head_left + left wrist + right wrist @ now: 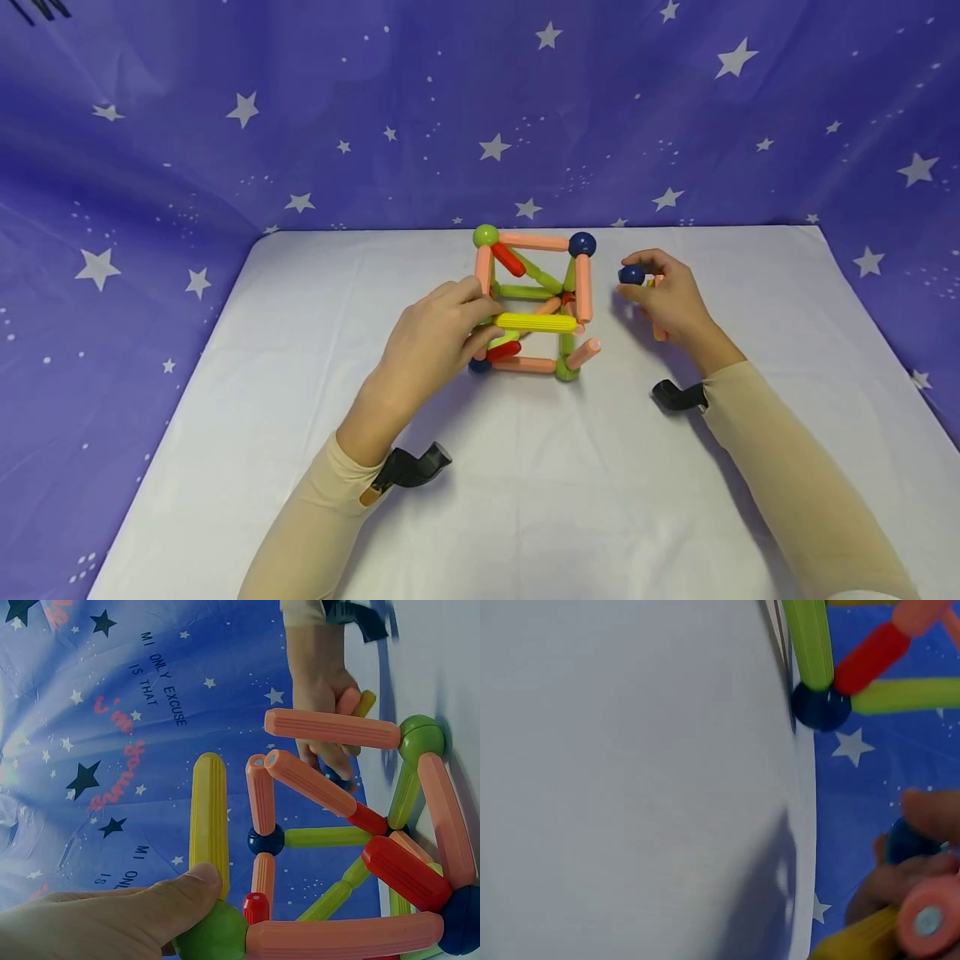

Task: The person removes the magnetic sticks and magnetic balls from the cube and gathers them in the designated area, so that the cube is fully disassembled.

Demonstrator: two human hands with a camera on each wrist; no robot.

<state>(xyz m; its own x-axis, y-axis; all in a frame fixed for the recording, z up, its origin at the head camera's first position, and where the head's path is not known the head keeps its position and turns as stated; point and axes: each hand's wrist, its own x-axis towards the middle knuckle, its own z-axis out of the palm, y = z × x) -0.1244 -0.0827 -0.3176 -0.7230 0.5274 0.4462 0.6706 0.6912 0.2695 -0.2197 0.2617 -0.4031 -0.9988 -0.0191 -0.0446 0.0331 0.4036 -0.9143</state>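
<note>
White table [555, 508]. Left hand [431, 337] pinches yellow rod [536, 322] next to green ball [214, 934], upper near-left corner of frame [525, 292]. Frame stands on table's far half. Right hand [667, 298] just right of frame, not touching it: fingertips pinch blue ball [632, 275], same hand holds pink rod [659, 332] and second yellow rod [862, 937]. Starry backdrop [420, 108] behind.

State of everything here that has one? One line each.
Frame: incomplete, one upper corner lacks a ball.
Yellow stick: one end at green ball, other end free.
Blue ball: held, apart from frame.
Left grip: pinching yellow stick.
Right grip: holding blue ball, pink stick, second yellow stick.
White cloth: spread, lightly creased.
Backdrop: hanging, wrinkled.
</note>
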